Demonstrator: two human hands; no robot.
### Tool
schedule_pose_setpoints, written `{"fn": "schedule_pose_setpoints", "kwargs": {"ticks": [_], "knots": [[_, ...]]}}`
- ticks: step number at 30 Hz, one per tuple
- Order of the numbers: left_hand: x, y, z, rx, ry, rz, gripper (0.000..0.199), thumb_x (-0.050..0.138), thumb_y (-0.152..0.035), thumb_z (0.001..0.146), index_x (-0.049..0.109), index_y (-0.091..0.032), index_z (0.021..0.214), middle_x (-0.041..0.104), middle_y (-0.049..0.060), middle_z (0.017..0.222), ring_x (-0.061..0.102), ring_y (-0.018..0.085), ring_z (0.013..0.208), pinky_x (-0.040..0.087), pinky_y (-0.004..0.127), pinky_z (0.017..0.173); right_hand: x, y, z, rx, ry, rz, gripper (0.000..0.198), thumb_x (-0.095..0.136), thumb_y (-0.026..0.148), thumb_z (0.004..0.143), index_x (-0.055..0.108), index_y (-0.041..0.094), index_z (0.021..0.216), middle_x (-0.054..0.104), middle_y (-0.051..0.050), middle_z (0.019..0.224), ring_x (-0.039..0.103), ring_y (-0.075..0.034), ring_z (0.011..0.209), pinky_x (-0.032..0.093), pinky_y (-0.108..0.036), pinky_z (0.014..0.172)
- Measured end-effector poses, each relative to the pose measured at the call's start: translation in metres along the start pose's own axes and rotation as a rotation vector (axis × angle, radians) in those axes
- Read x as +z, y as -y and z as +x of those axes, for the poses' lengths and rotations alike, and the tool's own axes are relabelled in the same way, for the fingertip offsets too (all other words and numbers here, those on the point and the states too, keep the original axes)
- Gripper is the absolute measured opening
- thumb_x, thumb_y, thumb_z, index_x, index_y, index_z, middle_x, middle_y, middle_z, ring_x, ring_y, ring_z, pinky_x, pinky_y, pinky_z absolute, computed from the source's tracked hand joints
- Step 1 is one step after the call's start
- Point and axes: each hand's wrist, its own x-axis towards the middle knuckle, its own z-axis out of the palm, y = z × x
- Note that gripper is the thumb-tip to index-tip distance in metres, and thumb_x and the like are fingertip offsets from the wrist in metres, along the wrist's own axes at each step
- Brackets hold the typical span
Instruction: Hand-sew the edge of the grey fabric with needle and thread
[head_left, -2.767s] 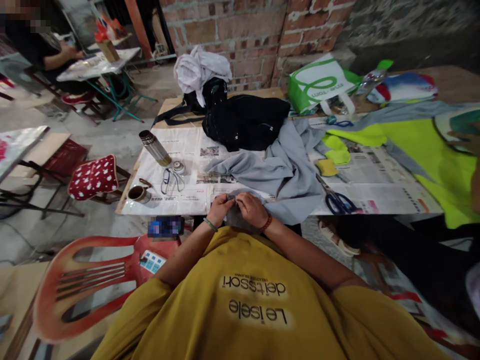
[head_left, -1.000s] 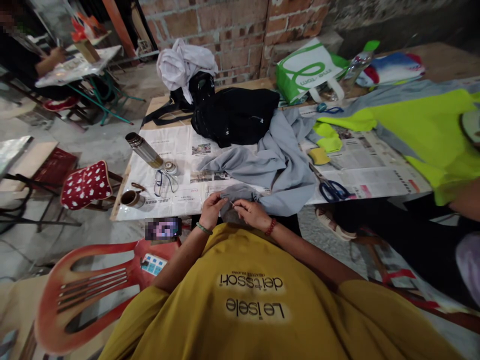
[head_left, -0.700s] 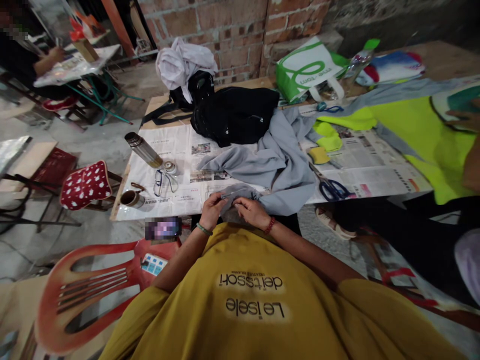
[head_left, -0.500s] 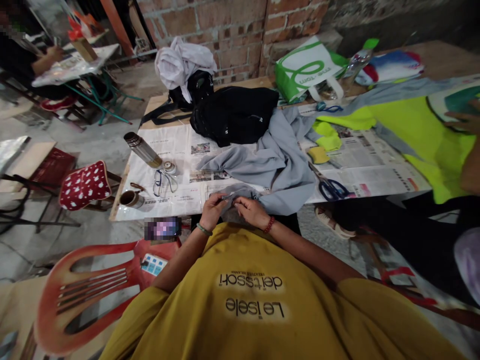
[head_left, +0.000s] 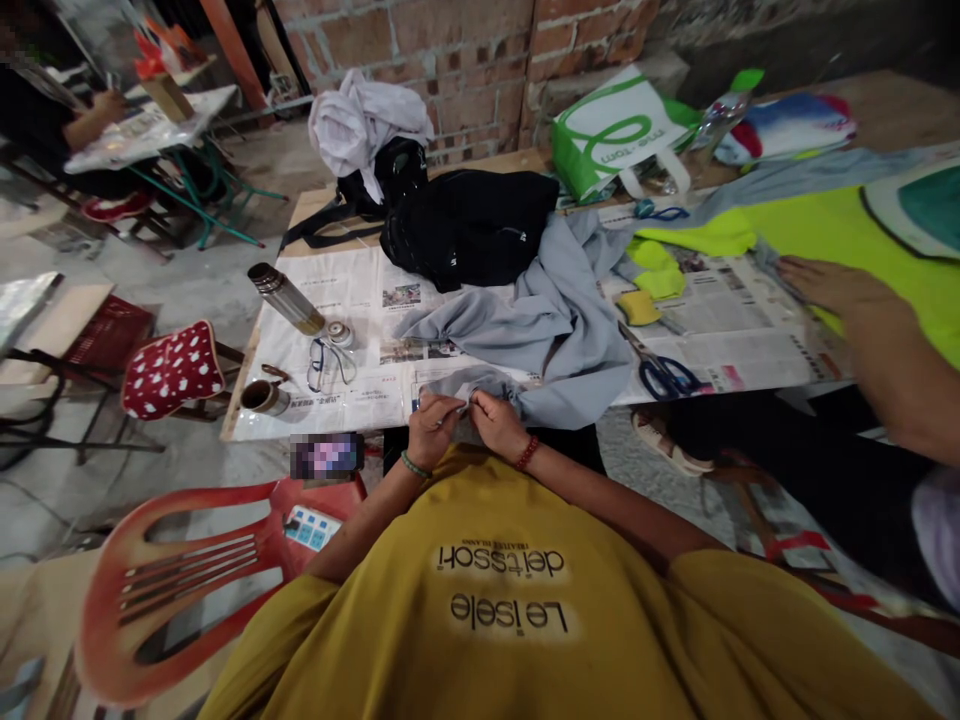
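A grey cloth garment (head_left: 577, 345) lies crumpled across the table, its near end bunched at the front edge. My left hand (head_left: 433, 432), with a green bead bracelet at the wrist, is closed in a pinch at this end. Close beside it, my right hand (head_left: 498, 424), wearing a red bead bracelet, also pinches the grey cloth. The fingertips almost meet; anything tiny between them is too small to make out. Blue-handled scissors (head_left: 667, 378) rest to the right of the garment, near a yellow sponge-like block (head_left: 639, 308).
Newspaper covers the table (head_left: 360, 385). On its left stand an open flask (head_left: 289, 300), a cup (head_left: 264, 397) and glasses (head_left: 330, 365). Behind are a black bag (head_left: 472, 225) and a green-white bag (head_left: 619, 135). A co-worker's hand (head_left: 832, 285) touches yellow-green cloth (head_left: 795, 225). A red chair (head_left: 180, 500) stands left.
My left hand has shifted slightly right and its fingers have turned, while my right hand stays nearly in place. The co-worker's hand has moved left and nearer, onto the edge of the yellow-green cloth.
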Motion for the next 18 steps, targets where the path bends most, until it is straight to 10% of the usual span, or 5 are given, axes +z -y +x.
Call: {"fn": "schedule_pose_setpoints", "kwargs": {"ticks": [8, 15, 18], "knots": [[0.002, 0.008, -0.001, -0.212, -0.052, -0.066, 0.01, 0.061, -0.019, 0.083, 0.068, -0.021, 0.089, 0.069, 0.003, 0.086, 0.063, 0.016, 0.081, 0.051, 0.029, 0.077, -0.003, 0.001, -0.007, 0.072, 0.09, 0.08, 0.015, 0.049, 0.028, 0.084, 0.061, 0.02, 0.089, 0.06, 0.003, 0.064, 0.051, -0.011, 0.052, 0.04, -0.023, 0.055], [0.001, 0.01, 0.002, -0.158, -0.05, -0.1, 0.014, 0.059, -0.015, 0.08, 0.069, -0.022, 0.086, 0.069, 0.003, 0.088, 0.063, 0.017, 0.086, 0.049, 0.033, 0.083, -0.04, 0.013, 0.009, -0.262, -0.281, -0.316, 0.021, 0.051, 0.03, 0.088, 0.069, 0.019, 0.091, 0.067, -0.008, 0.093, 0.06, -0.019, 0.088, 0.046, -0.033, 0.086], [0.003, 0.008, 0.005, -0.109, -0.025, -0.09, 0.016, 0.057, -0.012, 0.079, 0.069, -0.022, 0.085, 0.067, 0.003, 0.087, 0.062, 0.017, 0.087, 0.05, 0.033, 0.083, -0.048, 0.016, 0.034, -0.188, -0.08, -0.321, 0.018, 0.055, 0.024, 0.084, 0.072, 0.017, 0.082, 0.07, -0.006, 0.091, 0.061, -0.019, 0.093, 0.044, -0.032, 0.09]]}}
